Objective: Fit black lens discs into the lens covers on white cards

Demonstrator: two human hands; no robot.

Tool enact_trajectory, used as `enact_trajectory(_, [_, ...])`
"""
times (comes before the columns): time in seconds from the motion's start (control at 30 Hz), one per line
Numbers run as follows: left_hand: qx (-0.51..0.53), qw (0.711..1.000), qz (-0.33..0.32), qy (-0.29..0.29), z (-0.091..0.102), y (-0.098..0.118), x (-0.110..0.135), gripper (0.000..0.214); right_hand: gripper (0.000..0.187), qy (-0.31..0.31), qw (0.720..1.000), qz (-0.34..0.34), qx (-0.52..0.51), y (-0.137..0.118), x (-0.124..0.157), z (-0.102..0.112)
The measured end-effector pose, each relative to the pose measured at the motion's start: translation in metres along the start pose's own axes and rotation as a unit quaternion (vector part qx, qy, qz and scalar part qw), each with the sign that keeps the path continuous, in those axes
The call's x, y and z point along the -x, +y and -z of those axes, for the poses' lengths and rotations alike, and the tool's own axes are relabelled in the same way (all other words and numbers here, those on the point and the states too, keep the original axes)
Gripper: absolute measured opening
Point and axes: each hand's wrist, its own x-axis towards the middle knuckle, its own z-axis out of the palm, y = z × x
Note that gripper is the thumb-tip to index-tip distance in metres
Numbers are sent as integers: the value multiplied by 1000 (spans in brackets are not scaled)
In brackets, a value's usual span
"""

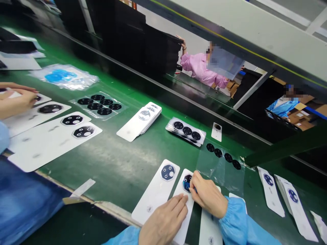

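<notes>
My left hand (163, 219) lies flat, fingers together and stretched, on the lower part of a white phone back panel (184, 207) on the green belt. My right hand (208, 197) is curled, its fingertips pinched at the round dark camera piece (187, 182) at the top of that panel. What the fingertips grip is too small to see. Another white panel (155, 192) with a blue-filmed camera ring lies just left. A clear film sheet (222, 163) with several black round pieces lies right above my right hand.
A stack of white panels (140, 122) and a stack of filmed lens sheets (186, 131) lie mid-belt. More panels (270, 190) lie right. A co-worker's hand (15, 100) works on panels (51, 139) at left. People sit beyond the black rail (153, 85).
</notes>
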Motion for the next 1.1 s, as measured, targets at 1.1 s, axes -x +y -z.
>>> enact_trajectory(1.1, [32,999,5,0,2,-1,0,31,9,6,980,-161,-116,21,-25,1])
